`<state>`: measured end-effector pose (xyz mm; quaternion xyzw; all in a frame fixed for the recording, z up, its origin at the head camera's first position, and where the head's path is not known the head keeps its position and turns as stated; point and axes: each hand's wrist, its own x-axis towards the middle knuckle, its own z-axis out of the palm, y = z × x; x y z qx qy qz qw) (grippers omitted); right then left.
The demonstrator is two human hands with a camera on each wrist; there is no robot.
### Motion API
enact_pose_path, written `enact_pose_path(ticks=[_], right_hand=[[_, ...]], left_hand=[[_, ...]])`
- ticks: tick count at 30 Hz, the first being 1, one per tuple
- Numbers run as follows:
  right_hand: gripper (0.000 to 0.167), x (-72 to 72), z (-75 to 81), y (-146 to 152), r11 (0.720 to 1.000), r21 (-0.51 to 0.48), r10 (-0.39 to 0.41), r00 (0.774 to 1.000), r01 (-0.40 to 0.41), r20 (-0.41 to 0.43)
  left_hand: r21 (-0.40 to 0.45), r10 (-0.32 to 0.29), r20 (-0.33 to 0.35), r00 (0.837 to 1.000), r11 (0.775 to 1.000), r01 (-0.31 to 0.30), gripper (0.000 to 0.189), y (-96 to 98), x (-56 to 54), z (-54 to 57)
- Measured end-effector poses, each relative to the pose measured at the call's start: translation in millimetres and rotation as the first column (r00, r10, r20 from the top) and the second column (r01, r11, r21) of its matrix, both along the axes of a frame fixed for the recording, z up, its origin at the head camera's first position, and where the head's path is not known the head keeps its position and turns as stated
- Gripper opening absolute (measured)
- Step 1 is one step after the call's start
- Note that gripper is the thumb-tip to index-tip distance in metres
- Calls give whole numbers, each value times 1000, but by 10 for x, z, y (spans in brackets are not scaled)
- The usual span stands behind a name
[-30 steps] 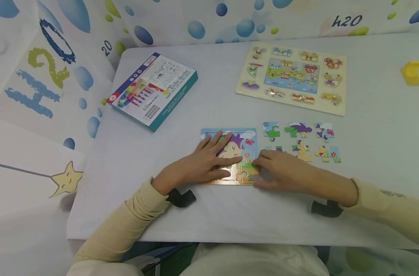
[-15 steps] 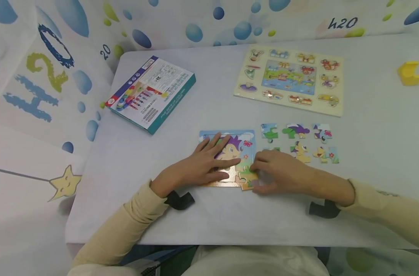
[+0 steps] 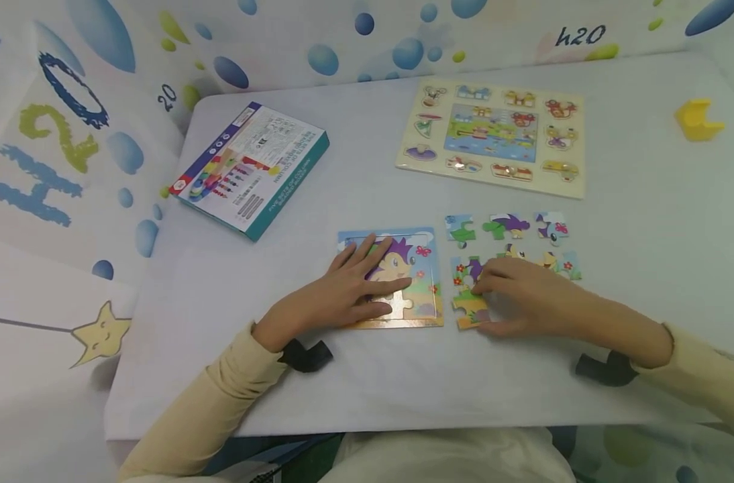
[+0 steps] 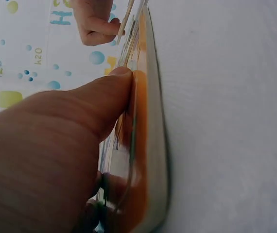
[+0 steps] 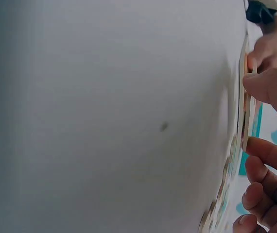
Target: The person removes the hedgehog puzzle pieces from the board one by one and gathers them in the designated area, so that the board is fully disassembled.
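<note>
My left hand point(image 3: 337, 288) rests with spread fingers on a picture puzzle board point(image 3: 430, 245) showing a purple-haired cartoon animal. In the left wrist view its thumb point(image 4: 114, 92) lies along the board's orange edge point(image 4: 146, 145). Between thumb and finger, my right hand point(image 3: 530, 295) pinches a green and orange jigsaw piece point(image 3: 472, 311) by its two ends. This piece point(image 5: 249, 116) appears edge-on, raised off the table, in the right wrist view. Right of the board lie several loose jigsaw pieces point(image 3: 460, 228) in rows, some partly hidden by my right hand.
A wooden knob puzzle point(image 3: 490, 134) lies at the back of the white-covered table point(image 3: 367, 382). To the left is a teal-sided toy box point(image 3: 252, 168). A yellow plastic part point(image 3: 698, 121) sits at the far right.
My right hand has lifted the jigsaw piece from the board's lower right corner and moved right with it, beside the loose pieces. My left hand stays on the board. The head view has shifted slightly.
</note>
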<state>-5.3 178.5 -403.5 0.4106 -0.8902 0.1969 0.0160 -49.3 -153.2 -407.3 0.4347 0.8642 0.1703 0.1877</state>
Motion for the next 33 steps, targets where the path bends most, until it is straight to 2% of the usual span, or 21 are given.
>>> enact_pose_path(ticks=[7, 13, 19, 23, 33], right_hand=[[37, 117, -5, 390, 997, -60, -51, 997, 48, -53], [37, 205, -7, 665, 994, -50, -103, 994, 101, -43], [35, 302, 14, 936, 985, -56, -163, 986, 161, -43], [44, 350, 20, 1072, 978, -47, -205, 979, 205, -9], [48, 378, 4, 1205, 969, -18, -246, 969, 247, 22]], left_hand=[[2, -2, -9, 1000, 1000, 2, 52, -19, -2, -18], [5, 11, 11, 1000, 1000, -11, 52, -42, 0, -12], [20, 2, -1, 1000, 1000, -2, 52, -12, -16, -31], [18, -2, -10, 1000, 1000, 3, 51, -13, -18, -27], [21, 0, -9, 1000, 1000, 0, 51, -8, -24, -54]])
